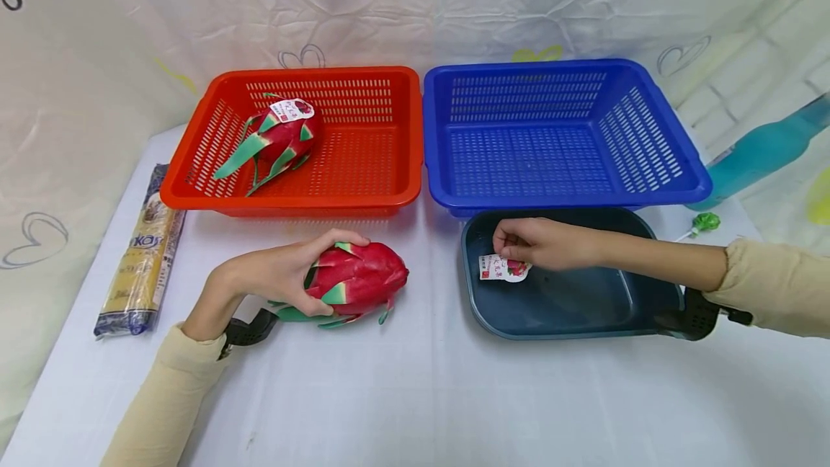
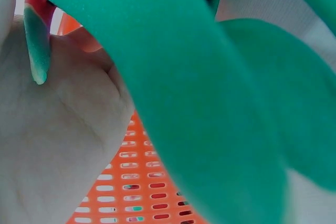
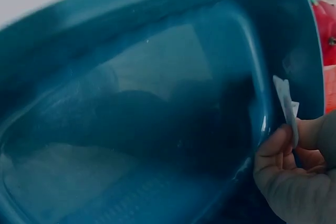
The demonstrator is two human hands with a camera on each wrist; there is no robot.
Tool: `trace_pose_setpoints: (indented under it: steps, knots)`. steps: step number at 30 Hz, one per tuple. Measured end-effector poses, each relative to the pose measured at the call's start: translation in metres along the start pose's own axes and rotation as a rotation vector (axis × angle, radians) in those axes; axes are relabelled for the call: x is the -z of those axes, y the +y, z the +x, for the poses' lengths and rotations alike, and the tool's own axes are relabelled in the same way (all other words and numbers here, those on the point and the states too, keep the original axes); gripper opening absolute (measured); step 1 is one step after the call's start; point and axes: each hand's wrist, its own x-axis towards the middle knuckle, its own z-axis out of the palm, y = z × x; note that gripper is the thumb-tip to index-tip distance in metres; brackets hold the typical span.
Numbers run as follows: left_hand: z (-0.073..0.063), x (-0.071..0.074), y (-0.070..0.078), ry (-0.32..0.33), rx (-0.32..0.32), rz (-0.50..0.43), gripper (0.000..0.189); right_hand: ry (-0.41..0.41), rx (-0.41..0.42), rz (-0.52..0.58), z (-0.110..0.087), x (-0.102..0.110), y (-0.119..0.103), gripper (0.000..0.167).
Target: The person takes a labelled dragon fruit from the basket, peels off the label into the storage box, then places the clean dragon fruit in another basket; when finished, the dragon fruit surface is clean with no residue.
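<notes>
My left hand (image 1: 285, 272) grips a red dragon fruit (image 1: 363, 276) with green scales from its left side, low over the white table. In the left wrist view, large green leaves (image 2: 173, 87) of the fruit cover much of the palm (image 2: 63, 108). My right hand (image 1: 545, 242) pinches a small white paper label (image 1: 496, 268) with a fruit picture and red print. That hand and the label are over the left part of a dark teal tub (image 1: 570, 308). In the right wrist view the label (image 3: 286, 106) appears edge-on between thumb and fingers.
Behind stand a red basket (image 1: 363, 202) holding another labelled dragon fruit (image 1: 288, 135) and a blue basket (image 1: 558, 200). A pack of pasta (image 1: 139, 258) lies at the left. At the right are a turquoise bottle (image 1: 759, 153) and a green-wrapped lollipop (image 1: 705, 222).
</notes>
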Motion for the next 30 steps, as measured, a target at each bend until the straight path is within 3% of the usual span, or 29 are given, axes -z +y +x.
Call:
trace_pose_setpoints:
  steps: [8, 16, 30]
  knots:
    - [0.001, 0.0, -0.001, 0.0, 0.009, 0.007, 0.096, 0.021, 0.024, -0.045, 0.006, -0.005, 0.006, 0.005]
    - [0.001, -0.001, 0.0, 0.003, 0.023, 0.004, 0.096, 0.043, 0.081, -0.159, 0.01, -0.011, 0.007, 0.006]
    - [0.001, 0.0, -0.001, 0.0, 0.014, -0.006, 0.097, 0.092, 0.048, -0.292, 0.011, -0.017, 0.007, 0.01]
